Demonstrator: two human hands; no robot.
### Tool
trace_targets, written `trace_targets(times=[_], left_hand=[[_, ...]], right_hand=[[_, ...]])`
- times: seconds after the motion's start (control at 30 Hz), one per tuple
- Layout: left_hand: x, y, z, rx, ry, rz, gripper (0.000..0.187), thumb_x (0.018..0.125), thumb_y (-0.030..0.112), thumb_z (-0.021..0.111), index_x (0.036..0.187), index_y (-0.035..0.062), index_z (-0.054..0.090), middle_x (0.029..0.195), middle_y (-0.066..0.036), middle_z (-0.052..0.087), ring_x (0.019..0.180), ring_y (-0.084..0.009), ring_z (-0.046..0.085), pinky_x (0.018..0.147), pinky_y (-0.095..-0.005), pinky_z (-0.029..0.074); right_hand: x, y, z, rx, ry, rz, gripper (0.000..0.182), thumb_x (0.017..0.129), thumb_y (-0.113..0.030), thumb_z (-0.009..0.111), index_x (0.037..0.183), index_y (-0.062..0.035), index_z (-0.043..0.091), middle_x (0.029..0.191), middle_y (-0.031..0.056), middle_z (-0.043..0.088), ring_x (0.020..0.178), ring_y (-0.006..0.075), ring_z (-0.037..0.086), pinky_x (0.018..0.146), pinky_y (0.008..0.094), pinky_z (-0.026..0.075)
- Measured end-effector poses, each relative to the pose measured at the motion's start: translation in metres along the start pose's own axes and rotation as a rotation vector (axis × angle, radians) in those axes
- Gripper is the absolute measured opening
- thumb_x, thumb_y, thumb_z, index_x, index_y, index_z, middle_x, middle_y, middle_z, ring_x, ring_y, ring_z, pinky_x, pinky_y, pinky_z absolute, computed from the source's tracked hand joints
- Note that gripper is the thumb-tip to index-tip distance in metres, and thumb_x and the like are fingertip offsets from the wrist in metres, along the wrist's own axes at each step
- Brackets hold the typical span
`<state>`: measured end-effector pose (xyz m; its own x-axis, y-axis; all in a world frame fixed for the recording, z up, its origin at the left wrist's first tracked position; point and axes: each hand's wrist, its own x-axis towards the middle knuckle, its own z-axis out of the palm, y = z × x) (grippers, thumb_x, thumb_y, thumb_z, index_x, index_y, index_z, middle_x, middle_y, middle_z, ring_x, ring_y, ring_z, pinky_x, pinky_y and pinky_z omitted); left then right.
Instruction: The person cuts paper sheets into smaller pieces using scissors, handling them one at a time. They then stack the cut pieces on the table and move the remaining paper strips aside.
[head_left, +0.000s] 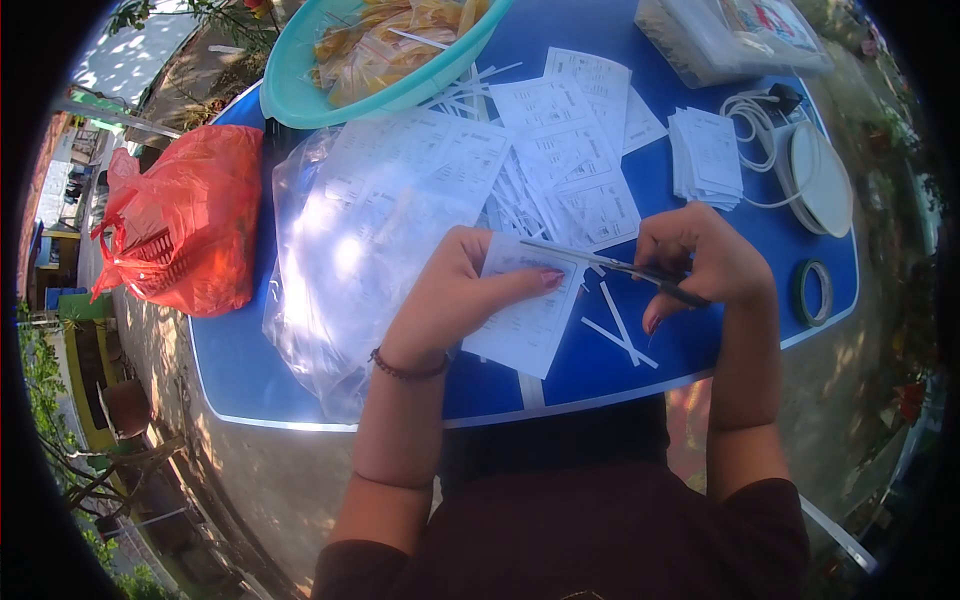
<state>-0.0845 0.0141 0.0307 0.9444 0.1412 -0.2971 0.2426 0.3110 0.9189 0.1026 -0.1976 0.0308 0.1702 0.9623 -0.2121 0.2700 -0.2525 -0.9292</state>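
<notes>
My left hand is closed on a printed sheet of paper, thumb lying across its face. In my right hand is a pair of scissors with dark handles, the fingers wrapped through the loops. Its blades reach left over the upper part of the sheet, near my left thumb. Thin cut strips of paper lie on the blue table below the scissors. Beyond my hands are more printed sheets, partly overlapping, with a heap of white strips among them.
A clear plastic bag lies left of my left hand, beside a red plastic bag. At the back stand a turquoise basin and a clear plastic box. On the right are stacked paper slips, a white cable and a tape roll.
</notes>
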Motion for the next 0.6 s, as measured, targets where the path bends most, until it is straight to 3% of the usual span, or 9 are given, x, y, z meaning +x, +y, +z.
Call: trace_targets(times=[0.07,0.27,0.37,0.47,0.6], left_hand=[[-0.0003,0.0004,-0.0003,0.003,-0.001,-0.005,0.022,0.076,0.005,0.075,0.096,-0.0046,0.072,0.088,-0.012,0.073,0.075,-0.0132,0.069,0.073,-0.0247,0.054],[-0.0018,0.0051,0.0021,-0.006,0.05,0.022,0.022,0.08,0.006,0.074,0.098,-0.0067,0.071,0.086,-0.013,0.073,0.072,-0.0129,0.068,0.069,-0.0234,0.054],[0.001,0.0001,-0.002,-0.017,0.118,0.159,0.021,0.083,0.008,0.072,0.097,-0.0078,0.07,0.084,-0.014,0.072,0.07,-0.0125,0.068,0.066,-0.0226,0.053],[0.001,-0.003,-0.0023,0.027,0.152,0.216,0.021,0.087,0.012,0.071,0.094,-0.0074,0.071,0.082,-0.011,0.072,0.068,-0.0089,0.066,0.061,-0.0188,0.051],[0.0009,-0.0026,0.0003,0.038,0.154,0.218,0.021,0.087,0.013,0.071,0.093,-0.0074,0.071,0.08,-0.011,0.072,0.066,-0.0089,0.065,0.059,-0.0186,0.051]], right_hand=[[0.0001,-0.0024,0.0004,0.012,-0.008,-0.023,0.039,0.061,-0.014,0.092,0.078,-0.0011,0.059,0.05,0.0,0.057,0.046,0.0,0.046,0.043,0.0196,0.027],[-0.0021,0.0008,-0.0028,0.068,0.005,-0.044,0.038,0.062,-0.011,0.091,0.079,0.0004,0.059,0.051,0.0028,0.059,0.045,0.0029,0.052,0.041,0.0182,0.032],[-0.0037,0.0028,-0.0051,0.103,0.026,-0.046,0.038,0.062,-0.01,0.091,0.079,0.0013,0.058,0.051,0.0038,0.059,0.043,0.005,0.055,0.04,0.0176,0.035],[-0.004,0.0025,-0.0054,0.132,0.04,-0.017,0.039,0.062,-0.011,0.091,0.08,0.0014,0.059,0.051,0.0036,0.059,0.042,0.0051,0.055,0.039,0.0174,0.035],[-0.0017,-0.0007,-0.0049,0.126,0.043,0.019,0.05,0.057,-0.027,0.095,0.08,-0.0011,0.06,0.051,0.0026,0.059,0.042,0.0035,0.054,0.042,0.0177,0.034]])
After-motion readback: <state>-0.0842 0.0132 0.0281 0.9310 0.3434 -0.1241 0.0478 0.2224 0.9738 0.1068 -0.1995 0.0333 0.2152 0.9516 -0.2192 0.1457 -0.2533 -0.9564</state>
